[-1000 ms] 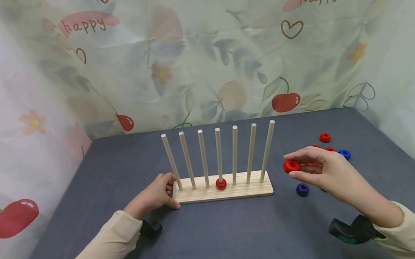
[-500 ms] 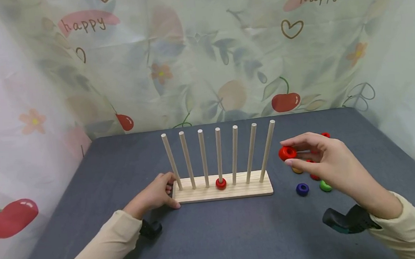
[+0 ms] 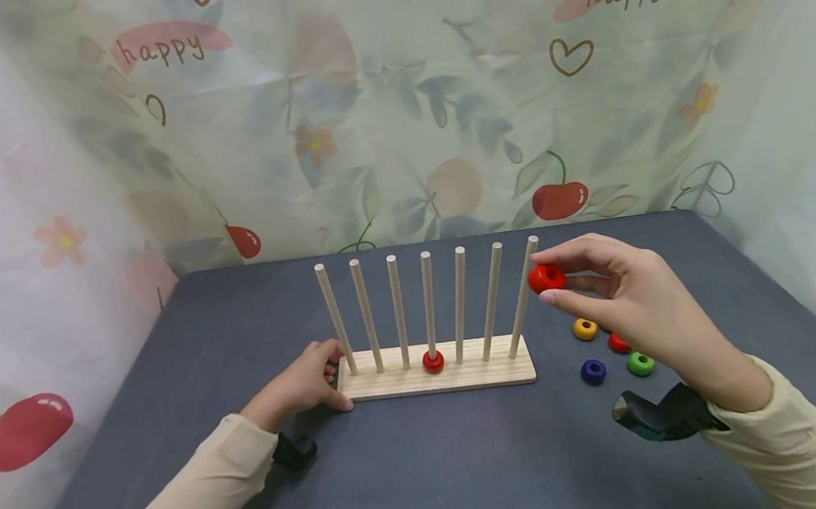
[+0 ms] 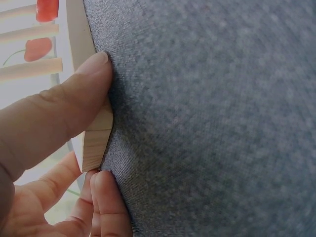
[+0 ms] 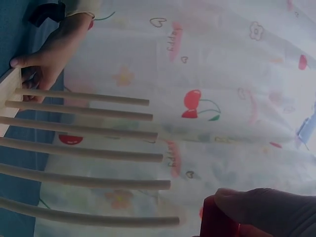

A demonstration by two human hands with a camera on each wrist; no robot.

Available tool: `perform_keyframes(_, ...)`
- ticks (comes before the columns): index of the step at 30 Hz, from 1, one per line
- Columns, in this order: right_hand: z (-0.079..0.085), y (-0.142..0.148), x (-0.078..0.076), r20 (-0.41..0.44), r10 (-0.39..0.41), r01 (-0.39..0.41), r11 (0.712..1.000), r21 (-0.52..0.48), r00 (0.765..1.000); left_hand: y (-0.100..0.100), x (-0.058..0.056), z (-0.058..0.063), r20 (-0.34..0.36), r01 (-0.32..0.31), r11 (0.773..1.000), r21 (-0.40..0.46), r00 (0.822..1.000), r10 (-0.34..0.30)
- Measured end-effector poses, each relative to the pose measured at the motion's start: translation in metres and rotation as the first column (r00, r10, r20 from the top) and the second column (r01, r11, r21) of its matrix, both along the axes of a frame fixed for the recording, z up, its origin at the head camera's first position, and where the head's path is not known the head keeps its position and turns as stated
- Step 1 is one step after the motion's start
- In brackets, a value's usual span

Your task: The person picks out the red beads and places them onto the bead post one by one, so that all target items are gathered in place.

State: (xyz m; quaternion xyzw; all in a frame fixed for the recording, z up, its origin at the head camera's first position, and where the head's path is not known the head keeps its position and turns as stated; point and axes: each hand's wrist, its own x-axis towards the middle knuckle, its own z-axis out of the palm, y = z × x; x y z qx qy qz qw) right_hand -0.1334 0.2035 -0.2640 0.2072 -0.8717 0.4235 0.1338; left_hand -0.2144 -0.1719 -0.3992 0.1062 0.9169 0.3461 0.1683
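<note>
A wooden peg board [image 3: 391, 385] with a row of several upright pegs stands mid-table. One red ring [image 3: 433, 362] sits at the base of its middle peg. My left hand [image 3: 306, 383] grips the board's left end, thumb along the front edge and fingers around the end, as the left wrist view shows closely. Between thumb and fingers my right hand [image 3: 625, 291] pinches another red ring [image 3: 546, 277], raised beside the upper part of the rightmost peg [image 3: 524, 296] and overlapping it in the head view. In the right wrist view this held ring [image 5: 215, 222] is partly cut off.
To the right of the board lie loose rings: a yellow one [image 3: 585, 329], a dark blue one [image 3: 593, 372], a green one [image 3: 641, 363] and a red one [image 3: 617, 342] partly behind the right hand. A printed curtain [image 3: 395, 124] hangs behind the dark table [image 3: 429, 474].
My right hand has risen and moved left with the red ring, from above the loose rings to the rightmost peg. More loose rings show below it. The left hand stays on the board.
</note>
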Motion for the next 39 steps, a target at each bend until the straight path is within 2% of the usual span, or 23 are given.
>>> perform_keyframes(7, 0.008, -0.007, -0.004, 0.014, 0.018, -0.017, 0.998, -0.068, 1.0, 0.0, 0.0, 0.0, 0.004, -0.004, 1.0, 0.005, 1.0, 0.004)
perform_keyframes(14, 0.016, -0.015, -0.007, 0.027, 0.018, -0.016, 0.997, -0.072, 0.999, 0.0, 0.001, 0.0, -0.003, 0.01, 1.0, 0.007, 1.0, -0.01)
perform_keyframes(25, 0.022, -0.028, -0.015, 0.029, 0.12, -0.114, 0.983, -0.141, 0.992, 0.0, -0.001, 0.0, 0.003, 0.002, 1.0, -0.01, 1.0, -0.002)
perform_keyframes(39, 0.026, -0.047, -0.026, 0.028, 0.146, -0.141, 0.98, -0.14, 0.989, 0.001, -0.001, 0.001, 0.01, 0.006, 1.0, -0.009, 1.0, -0.006)
